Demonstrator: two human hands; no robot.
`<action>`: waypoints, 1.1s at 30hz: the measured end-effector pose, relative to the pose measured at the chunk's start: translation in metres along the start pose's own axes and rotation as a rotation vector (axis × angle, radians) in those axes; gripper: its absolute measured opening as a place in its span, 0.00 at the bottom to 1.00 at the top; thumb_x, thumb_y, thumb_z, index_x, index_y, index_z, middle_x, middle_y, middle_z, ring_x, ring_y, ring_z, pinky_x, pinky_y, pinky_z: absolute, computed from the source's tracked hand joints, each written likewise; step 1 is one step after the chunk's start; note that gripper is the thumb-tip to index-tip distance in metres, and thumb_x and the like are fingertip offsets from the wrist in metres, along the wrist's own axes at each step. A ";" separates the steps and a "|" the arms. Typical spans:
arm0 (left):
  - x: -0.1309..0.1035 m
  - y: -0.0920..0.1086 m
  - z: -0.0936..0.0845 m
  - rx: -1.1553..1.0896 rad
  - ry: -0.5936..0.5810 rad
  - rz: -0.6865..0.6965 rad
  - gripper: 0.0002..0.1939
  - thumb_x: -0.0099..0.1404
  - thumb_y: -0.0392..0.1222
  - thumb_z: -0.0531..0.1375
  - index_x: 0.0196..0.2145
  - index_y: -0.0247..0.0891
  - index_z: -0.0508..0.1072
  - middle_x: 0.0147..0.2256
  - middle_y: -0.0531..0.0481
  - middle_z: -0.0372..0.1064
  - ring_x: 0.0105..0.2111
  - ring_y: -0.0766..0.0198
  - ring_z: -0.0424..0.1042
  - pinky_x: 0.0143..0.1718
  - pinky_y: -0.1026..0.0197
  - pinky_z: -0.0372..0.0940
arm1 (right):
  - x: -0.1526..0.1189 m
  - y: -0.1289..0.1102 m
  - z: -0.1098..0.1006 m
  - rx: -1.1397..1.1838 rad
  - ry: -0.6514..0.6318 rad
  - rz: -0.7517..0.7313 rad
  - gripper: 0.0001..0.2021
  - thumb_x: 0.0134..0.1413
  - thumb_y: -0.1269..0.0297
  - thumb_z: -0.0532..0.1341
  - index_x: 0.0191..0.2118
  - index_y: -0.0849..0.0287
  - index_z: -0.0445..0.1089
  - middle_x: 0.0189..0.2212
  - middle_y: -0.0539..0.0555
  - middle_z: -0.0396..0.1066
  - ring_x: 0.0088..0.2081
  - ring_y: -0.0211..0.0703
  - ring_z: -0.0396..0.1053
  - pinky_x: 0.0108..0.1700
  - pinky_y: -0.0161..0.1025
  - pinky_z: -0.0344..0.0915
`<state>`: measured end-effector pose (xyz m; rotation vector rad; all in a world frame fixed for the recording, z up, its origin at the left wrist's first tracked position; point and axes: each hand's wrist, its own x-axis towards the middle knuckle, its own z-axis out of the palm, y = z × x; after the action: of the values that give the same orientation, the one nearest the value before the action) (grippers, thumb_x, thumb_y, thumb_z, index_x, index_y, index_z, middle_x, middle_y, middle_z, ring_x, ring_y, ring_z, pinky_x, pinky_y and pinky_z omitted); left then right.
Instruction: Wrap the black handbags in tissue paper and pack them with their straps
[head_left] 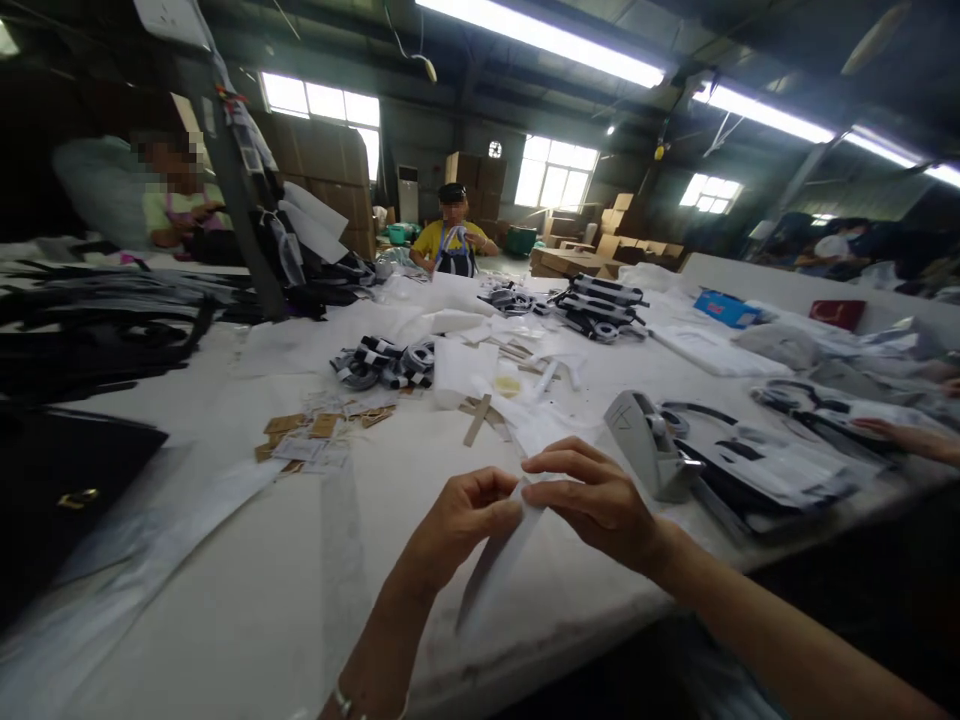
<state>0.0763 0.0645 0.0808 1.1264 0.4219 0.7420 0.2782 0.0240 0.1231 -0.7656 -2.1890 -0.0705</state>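
Pinching the upper end of a thin white sheet (495, 575), the left hand (469, 515) presses thumb and forefinger together; the right hand's (596, 490) fingers touch that same end, their exact grip hidden. The sheet slants over the white tabletop (255, 580), between brown tags (322, 425) and a grey tape dispenser (637, 435).

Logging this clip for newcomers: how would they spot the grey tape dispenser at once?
On the long white table, find the wearer's right hand. Beyond it, to the right, stands the tape dispenser: a bulky grey body marked with dark lines, unlike the flatter black-and-white pieces beside it.
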 end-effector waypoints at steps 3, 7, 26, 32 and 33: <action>-0.026 -0.003 0.004 0.053 0.170 0.024 0.16 0.54 0.49 0.70 0.32 0.33 0.75 0.27 0.53 0.69 0.27 0.70 0.64 0.31 0.67 0.57 | -0.006 -0.019 0.015 0.115 0.085 0.184 0.12 0.61 0.73 0.61 0.46 0.54 0.76 0.43 0.56 0.76 0.44 0.43 0.72 0.46 0.40 0.70; -0.049 -0.011 0.003 0.117 0.371 0.037 0.17 0.54 0.50 0.70 0.30 0.34 0.74 0.25 0.53 0.70 0.25 0.69 0.63 0.28 0.67 0.57 | -0.008 -0.042 0.034 0.393 0.071 0.665 0.07 0.60 0.63 0.63 0.38 0.56 0.78 0.33 0.53 0.77 0.37 0.42 0.74 0.40 0.37 0.70; -0.027 -0.114 0.049 0.295 0.204 -0.218 0.27 0.59 0.67 0.51 0.33 0.38 0.64 0.21 0.50 0.71 0.14 0.67 0.65 0.13 0.66 0.52 | -0.049 0.048 0.030 0.424 0.250 1.139 0.13 0.47 0.54 0.65 0.28 0.61 0.73 0.18 0.47 0.69 0.21 0.36 0.66 0.25 0.34 0.67; 0.009 -0.107 0.038 0.491 0.177 -0.237 0.15 0.61 0.51 0.51 0.26 0.38 0.67 0.19 0.51 0.70 0.15 0.68 0.64 0.16 0.67 0.52 | -0.054 0.140 -0.020 0.068 0.198 1.227 0.10 0.54 0.61 0.61 0.33 0.63 0.75 0.22 0.51 0.73 0.23 0.37 0.71 0.28 0.33 0.70; 0.014 -0.106 0.034 0.514 0.196 -0.227 0.15 0.62 0.50 0.51 0.26 0.38 0.67 0.19 0.51 0.70 0.15 0.68 0.64 0.18 0.66 0.53 | -0.053 0.158 -0.028 0.034 0.184 1.245 0.10 0.54 0.62 0.61 0.33 0.63 0.75 0.21 0.51 0.73 0.23 0.37 0.71 0.29 0.33 0.70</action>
<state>0.1418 0.0277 -0.0024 1.4577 0.9286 0.5570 0.4099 0.1185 0.0745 -1.8549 -1.2265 0.4964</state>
